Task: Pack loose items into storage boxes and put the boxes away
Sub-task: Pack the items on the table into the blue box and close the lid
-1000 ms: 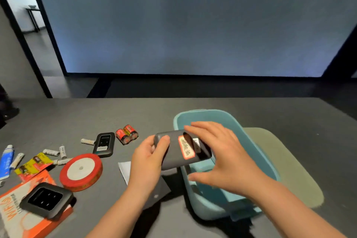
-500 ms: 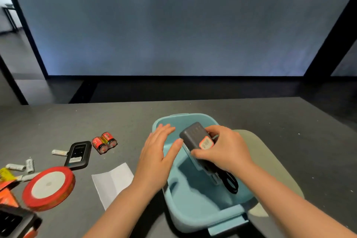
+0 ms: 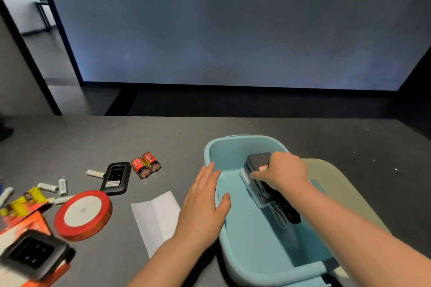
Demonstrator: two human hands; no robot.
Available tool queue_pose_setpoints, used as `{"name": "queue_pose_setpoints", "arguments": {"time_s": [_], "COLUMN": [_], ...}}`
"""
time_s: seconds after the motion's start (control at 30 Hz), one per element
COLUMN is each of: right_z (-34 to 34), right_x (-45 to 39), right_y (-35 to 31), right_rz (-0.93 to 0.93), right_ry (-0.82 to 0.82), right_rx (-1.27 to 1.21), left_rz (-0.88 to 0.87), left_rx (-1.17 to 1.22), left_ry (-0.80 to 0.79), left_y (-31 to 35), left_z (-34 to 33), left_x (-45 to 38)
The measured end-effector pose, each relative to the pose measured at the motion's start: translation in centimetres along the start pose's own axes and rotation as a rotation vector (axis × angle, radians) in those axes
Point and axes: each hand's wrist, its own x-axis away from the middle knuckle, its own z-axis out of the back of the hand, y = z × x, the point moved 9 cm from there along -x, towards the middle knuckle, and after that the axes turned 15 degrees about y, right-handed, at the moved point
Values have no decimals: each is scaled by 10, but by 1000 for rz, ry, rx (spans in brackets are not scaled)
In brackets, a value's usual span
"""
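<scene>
Inside the blue box [image 3: 256, 249], against its right wall: right hand [image 3: 283, 171] curled over the top of the dark power bank [image 3: 260, 161], fingers [image 3: 256, 175] pinching its near upper edge. Power bank sits on a pale flat piece [image 3: 247, 178] with a dark cable bundle [image 3: 289, 211] trailing toward the near end; long axis runs far-to-near along the wall, tilted, far end higher. Looks like placement almost done, release not yet.

Left hand [image 3: 205, 196] flat and relaxed on the box's left rim, fingers straight, holding nothing; probably steadying the box. Nearer of the two to what's left on the desk.

Left of the box, outward toward the desk's left edge: folded white paper [image 3: 155, 216], two red batteries [image 3: 145, 165], black pocket router [image 3: 116, 178], red ribbon spool [image 3: 82, 214], loose white batteries [image 3: 61, 185], second black device [image 3: 32, 255] on an orange carton [image 3: 28, 219]. Next pick likely the paper, just beside the left wrist. Pale lid [image 3: 345, 191] lying under the box's right side.
</scene>
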Motion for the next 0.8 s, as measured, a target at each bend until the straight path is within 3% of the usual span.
{"name": "queue_pose_setpoints", "arguments": {"time_s": [0.13,0.3,0.53,0.63,0.8], "right_z": [-2,0,90,73,-6], "right_x": [-1,8,96,150,191], "right_y": [-10,-16,-138,-195,-240], "right_rz": [119,119,407,517,530], "right_ry": [134,86,219,89,-214], "right_rx": [28,-76,-750,-847,-714], "left_rz": [21,-12,147,223,317], "left_rx": [-3,-93,-120,-196,-291], "left_ry": [-7,-14,256,322,399], "left_y": [0,1,-64,-97,-144], "left_z": [3,17,102,142,189], "left_x": [2,20,79,96,123]}}
